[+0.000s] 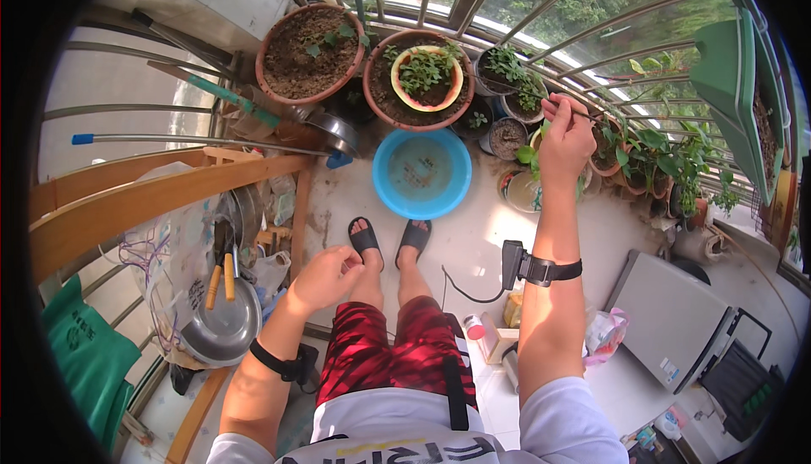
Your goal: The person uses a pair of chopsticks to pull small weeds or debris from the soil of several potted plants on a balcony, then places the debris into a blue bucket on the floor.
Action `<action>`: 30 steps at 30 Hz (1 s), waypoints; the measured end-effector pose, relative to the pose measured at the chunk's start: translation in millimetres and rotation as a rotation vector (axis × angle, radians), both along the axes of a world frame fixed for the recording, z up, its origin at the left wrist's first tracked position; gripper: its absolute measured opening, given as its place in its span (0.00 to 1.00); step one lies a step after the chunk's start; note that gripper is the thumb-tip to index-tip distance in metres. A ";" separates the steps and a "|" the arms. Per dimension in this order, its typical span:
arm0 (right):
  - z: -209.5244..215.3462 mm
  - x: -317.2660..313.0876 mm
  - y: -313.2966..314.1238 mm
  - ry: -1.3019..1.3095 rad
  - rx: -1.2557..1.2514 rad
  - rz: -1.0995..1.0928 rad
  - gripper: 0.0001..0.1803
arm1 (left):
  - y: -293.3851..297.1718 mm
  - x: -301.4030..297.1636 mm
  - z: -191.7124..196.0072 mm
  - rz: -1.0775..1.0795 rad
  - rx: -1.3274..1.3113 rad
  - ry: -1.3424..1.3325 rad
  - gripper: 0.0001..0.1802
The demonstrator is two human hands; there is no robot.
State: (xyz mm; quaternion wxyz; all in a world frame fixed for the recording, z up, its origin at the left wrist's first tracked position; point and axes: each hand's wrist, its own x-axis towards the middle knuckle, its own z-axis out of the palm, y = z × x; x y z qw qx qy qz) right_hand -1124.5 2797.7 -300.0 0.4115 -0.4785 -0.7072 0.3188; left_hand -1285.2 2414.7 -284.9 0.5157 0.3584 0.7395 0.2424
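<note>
My right hand (564, 136) is stretched out over the potted plants at the right and pinches a thin stick (583, 112) that points toward the small pots. My left hand (327, 276) hangs loosely curled near my left thigh and holds nothing. A blue basin (421, 174) with water stands on the floor just beyond my sandalled feet (390, 240). Behind it sits a large clay pot (417, 80) holding a yellow bowl of green seedlings (427, 75). Another large clay pot of soil (310, 53) stands to its left.
Several small potted plants (650, 156) line the railing (541, 16) at the right. A wooden frame (152, 198), a metal pan (221, 325) and tools crowd the left. A grey box (672, 316) and small bottles (477, 329) lie on the floor at the lower right.
</note>
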 end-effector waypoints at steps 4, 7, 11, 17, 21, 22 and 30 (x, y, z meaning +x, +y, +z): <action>10.2 4.7 -2.1 -0.006 0.027 -0.009 0.11 | -0.2 -3.6 -2.5 -0.037 0.018 -0.002 0.12; 16.5 6.3 -7.5 -0.007 0.026 -0.019 0.11 | 2.6 -4.5 -0.2 -0.027 -0.015 -0.012 0.12; 7.1 9.3 -9.4 0.001 -0.003 -0.036 0.11 | 8.3 -4.1 4.1 -0.012 -0.024 -0.012 0.12; -21.2 7.6 19.3 0.116 -0.032 -0.043 0.11 | 14.6 -4.3 8.3 -0.014 -0.009 -0.013 0.12; -24.6 4.5 27.3 0.096 0.051 -0.039 0.12 | 15.4 -4.4 7.7 -0.012 -0.012 -0.018 0.12; -23.9 4.8 26.9 0.100 0.002 -0.010 0.11 | 15.2 -4.7 6.9 -0.018 -0.010 -0.003 0.12; -23.2 3.4 37.0 0.108 0.043 -0.042 0.11 | 16.2 -0.4 2.3 -0.048 -0.041 -0.001 0.13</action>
